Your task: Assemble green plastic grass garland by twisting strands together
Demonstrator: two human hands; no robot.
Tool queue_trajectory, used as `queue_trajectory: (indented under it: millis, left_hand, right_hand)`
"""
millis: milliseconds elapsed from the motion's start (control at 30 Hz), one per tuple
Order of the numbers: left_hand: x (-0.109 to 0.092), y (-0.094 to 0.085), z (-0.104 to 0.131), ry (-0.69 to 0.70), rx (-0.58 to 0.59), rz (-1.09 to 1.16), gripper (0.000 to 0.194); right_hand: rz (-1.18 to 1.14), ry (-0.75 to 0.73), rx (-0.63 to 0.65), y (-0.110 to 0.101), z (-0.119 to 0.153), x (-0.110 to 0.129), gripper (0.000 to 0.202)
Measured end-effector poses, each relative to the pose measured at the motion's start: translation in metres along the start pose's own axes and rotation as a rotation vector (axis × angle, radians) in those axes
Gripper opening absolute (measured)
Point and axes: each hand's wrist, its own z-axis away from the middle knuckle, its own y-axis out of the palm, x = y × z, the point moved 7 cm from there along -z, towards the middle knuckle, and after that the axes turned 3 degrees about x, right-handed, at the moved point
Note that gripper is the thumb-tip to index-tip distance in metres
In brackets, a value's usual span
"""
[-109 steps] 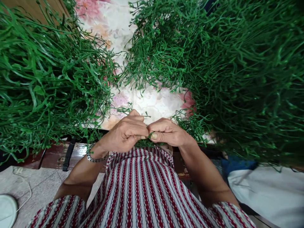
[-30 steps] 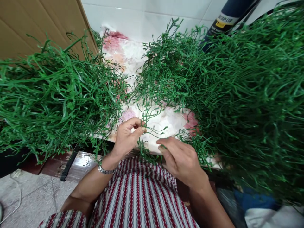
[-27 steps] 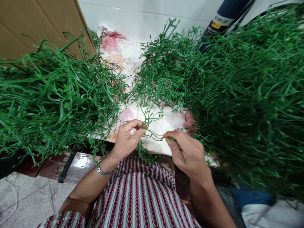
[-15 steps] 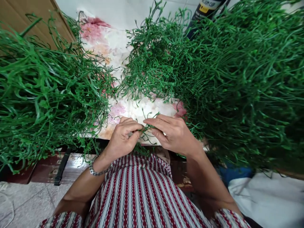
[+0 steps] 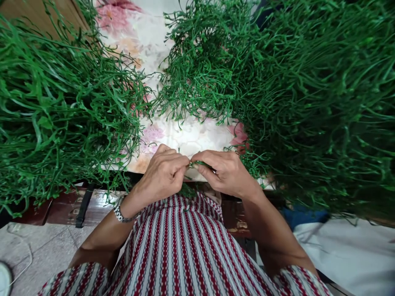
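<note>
Close to my waist, both hands meet over the near edge of a floral-printed table cover. A small green plastic-looking plant stem is caught between them. My right hand pinches it with thumb and fingertips. My left hand is closed, thumb against the curled fingers, gripping the stem's left end; much of the stem is hidden by the fingers. A large heap of green leafy stems lies to the left. Thinner branching stems spread across the middle and right.
A cardboard box stands at the back left. White cloth and something blue are at the lower right. A dark strap hangs over the brown bench. A pale cord lies on the floor.
My hands have come closer together, and the stem's spread-out branches are now mostly gathered inside the fingers. The view has tipped downward, so the dark tube at the back is nearly out of sight.
</note>
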Motion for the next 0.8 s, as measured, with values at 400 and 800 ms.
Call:
queue_trajectory:
  millis: [400,800]
  left_hand:
    - [0.005,0.013,-0.001,0.051,0.175,0.006,0.021]
    - [0.001,0.015,0.006,0.275,0.367,0.126,0.021]
  right_hand:
    - [0.302,0.052,0.182,0.006,0.002,0.006,0.011]
    - [-0.167,-0.086,0.236,0.0,0.003,0.001,0.013]
